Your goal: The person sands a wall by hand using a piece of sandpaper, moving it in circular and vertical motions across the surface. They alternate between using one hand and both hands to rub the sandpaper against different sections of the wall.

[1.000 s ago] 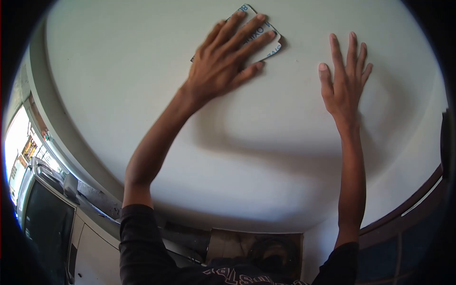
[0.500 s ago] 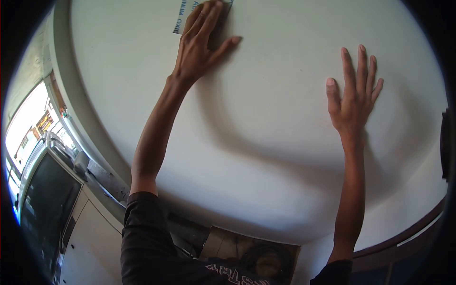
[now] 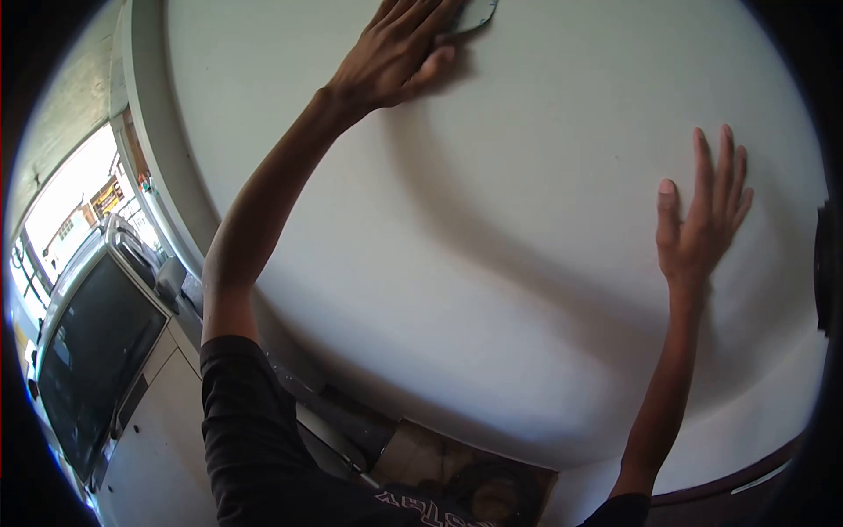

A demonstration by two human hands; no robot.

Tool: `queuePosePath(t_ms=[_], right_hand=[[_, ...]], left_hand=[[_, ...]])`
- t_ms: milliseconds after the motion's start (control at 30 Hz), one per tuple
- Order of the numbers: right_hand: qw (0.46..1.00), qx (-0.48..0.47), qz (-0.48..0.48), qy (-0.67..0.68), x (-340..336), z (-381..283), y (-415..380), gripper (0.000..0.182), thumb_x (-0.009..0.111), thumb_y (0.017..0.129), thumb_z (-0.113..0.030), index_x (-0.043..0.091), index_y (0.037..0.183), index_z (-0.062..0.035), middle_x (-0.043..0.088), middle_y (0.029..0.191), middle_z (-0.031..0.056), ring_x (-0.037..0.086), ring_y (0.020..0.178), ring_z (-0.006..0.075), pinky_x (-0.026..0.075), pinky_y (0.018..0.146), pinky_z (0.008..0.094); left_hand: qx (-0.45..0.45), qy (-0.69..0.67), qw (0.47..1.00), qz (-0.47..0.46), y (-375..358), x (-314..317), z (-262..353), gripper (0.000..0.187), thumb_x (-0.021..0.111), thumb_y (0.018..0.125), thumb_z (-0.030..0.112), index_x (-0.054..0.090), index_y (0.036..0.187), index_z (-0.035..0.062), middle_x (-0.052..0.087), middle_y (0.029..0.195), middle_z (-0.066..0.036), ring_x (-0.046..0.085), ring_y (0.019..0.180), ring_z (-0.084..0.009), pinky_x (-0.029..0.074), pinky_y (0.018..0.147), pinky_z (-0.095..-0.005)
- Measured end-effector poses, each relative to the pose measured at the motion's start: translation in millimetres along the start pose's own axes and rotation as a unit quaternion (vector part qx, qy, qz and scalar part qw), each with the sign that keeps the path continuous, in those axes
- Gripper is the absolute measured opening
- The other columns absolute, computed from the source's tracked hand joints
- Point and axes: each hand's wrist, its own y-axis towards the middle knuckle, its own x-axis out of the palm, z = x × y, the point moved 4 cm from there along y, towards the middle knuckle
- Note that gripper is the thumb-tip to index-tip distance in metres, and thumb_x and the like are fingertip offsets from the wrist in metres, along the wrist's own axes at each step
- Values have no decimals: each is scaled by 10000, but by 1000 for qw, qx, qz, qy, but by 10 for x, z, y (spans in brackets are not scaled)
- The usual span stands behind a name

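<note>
A sheet of sandpaper (image 3: 479,19), printed with blue letters along its edge, lies against a large pale curved panel (image 3: 544,202). My left hand (image 3: 399,53) presses it there near the top of the view, thumb held out to the side. The fingertips and most of the sheet are hidden or cut off by the frame. Farther right, my right hand (image 3: 702,215) rests on the same panel with fingers spread, and nothing is in it.
At the left stands a vehicle (image 3: 97,351) with a dark window, beyond the panel's raised edge (image 3: 149,97). Below, a dark coiled item (image 3: 496,492) lies on the brown floor. A dark red strip (image 3: 746,479) runs at lower right.
My left hand has moved up and slightly right in the view with the sandpaper, which now shows on its right side. My right hand appears lower and farther right; the camera view has shifted too.
</note>
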Motion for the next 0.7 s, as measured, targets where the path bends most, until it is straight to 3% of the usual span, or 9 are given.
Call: queuePosePath(t_ms=[33, 133, 300, 400, 467, 500, 567, 600, 700], right_hand=[[1000, 0, 4, 5, 4, -1, 5, 586, 437, 973, -564, 500, 1455, -237, 385, 1566, 78, 315, 1453, 374, 191, 1110, 695], [1000, -1, 16, 12, 27, 9, -2, 590, 444, 971, -568, 505, 1451, -231, 390, 1562, 79, 319, 1451, 371, 186, 1111, 698], [1000, -5, 23, 17, 40, 33, -5, 589, 459, 967, -564, 511, 1444, -223, 399, 1557, 77, 330, 1445, 369, 198, 1108, 691], [999, -5, 27, 24, 54, 41, 4, 583, 467, 966, -555, 515, 1441, -220, 407, 1552, 74, 339, 1442, 364, 207, 1111, 681], [999, 0, 29, 29, 49, 33, -13, 575, 477, 966, -542, 516, 1439, -217, 414, 1549, 70, 346, 1440, 358, 212, 1112, 675], [999, 2, 24, 30, 37, 40, -32, 571, 483, 965, -536, 518, 1437, -216, 416, 1547, 67, 349, 1439, 354, 216, 1110, 674], [999, 4, 28, 38, 32, 36, -11, 562, 495, 964, -522, 521, 1433, -214, 420, 1545, 62, 355, 1437, 347, 223, 1106, 674], [999, 1, 32, 39, 33, 19, -8, 557, 499, 963, -516, 522, 1432, -216, 421, 1544, 60, 359, 1436, 344, 226, 1104, 673], [998, -5, 38, 40, 30, 43, -4, 543, 509, 958, -508, 528, 1425, -231, 426, 1541, 50, 374, 1428, 336, 242, 1097, 668]], left_hand=[[40, 18, 999, 30, -10, 74, -71, 801, 295, 999, 580, 161, 1577, 41, 116, 1648, -174, 73, 1525, -354, 81, 1231, -526], [-93, -5, 994, 52, 48, 85, 149, 800, 303, 1001, 569, 133, 1580, 44, 116, 1646, -182, 56, 1527, -348, 84, 1237, -509], [-28, 4, 996, 85, 170, 54, 91, 748, 296, 1021, 487, 97, 1579, 30, 102, 1640, -213, 52, 1525, -358, 65, 1238, -511], [-99, 85, 991, 38, 168, 27, 265, 719, 304, 1021, 447, 150, 1568, 6, 127, 1640, -201, 83, 1524, -350, 71, 1241, -499], [-52, -12, 996, 64, -23, 181, 310, 560, 550, 966, 296, 438, 1484, 116, 459, 1513, -119, 406, 1388, -387, 297, 1168, -545], [-19, -102, 990, 92, -88, 216, 614, 517, 415, 982, 211, 426, 1491, 119, 417, 1542, -131, 333, 1437, -397, 211, 1192, -546], [-30, -84, 994, -68, -628, 528, 1295, 570, 453, 935, 165, 407, 1498, 87, 336, 1591, -128, 209, 1505, -360, 168, 1213, -539], [-15, -59, 996, -70, -796, 513, 1518, 591, 495, 923, 158, 385, 1500, 99, 336, 1589, -109, 272, 1481, -348, 233, 1201, -523], [-182, -11, 978, 98, -658, 405, 1005, 557, 419, 984, 168, 323, 1498, -24, 336, 1559, -219, 232, 1476, -409, 213, 1197, -533]])
